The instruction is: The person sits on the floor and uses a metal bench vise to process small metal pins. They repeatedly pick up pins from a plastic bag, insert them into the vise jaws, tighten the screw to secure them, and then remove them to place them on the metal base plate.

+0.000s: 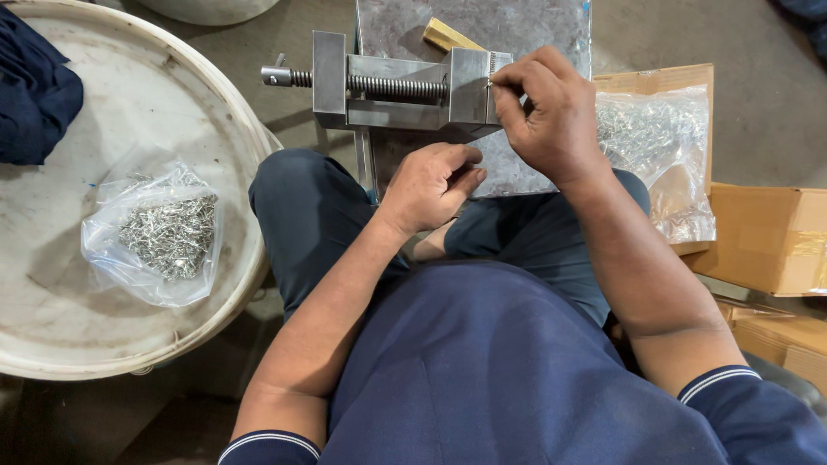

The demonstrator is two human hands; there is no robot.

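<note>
While I sit low with my knees apart, the big round white lid (pixel 129 112) lies on my left, with a dark blue cloth (pixel 30 86) on its far edge and a clear plastic bag of small metal pins (pixel 159 232) near its middle. Brown cardboard boxes (pixel 771 237) stand on my right. Against them leans a second clear bag of pins (pixel 663 155), bigger than the first. A grey metal plate (pixel 517 26) lies straight ahead of me, and a small yellowish block (pixel 448 36) rests on it. On the plate's near part sits the steel vise (pixel 405 86), its threaded screw pointing left. My right hand (pixel 551 112) is at the vise's right end, thumb and forefinger pinched on a tiny metal pin (pixel 488 83) right at the vise jaw. My left hand (pixel 431 185) hovers just below the vise, over my lap, its fingers loosely curled with the thumb laid against them; I cannot tell whether it holds anything.
</note>
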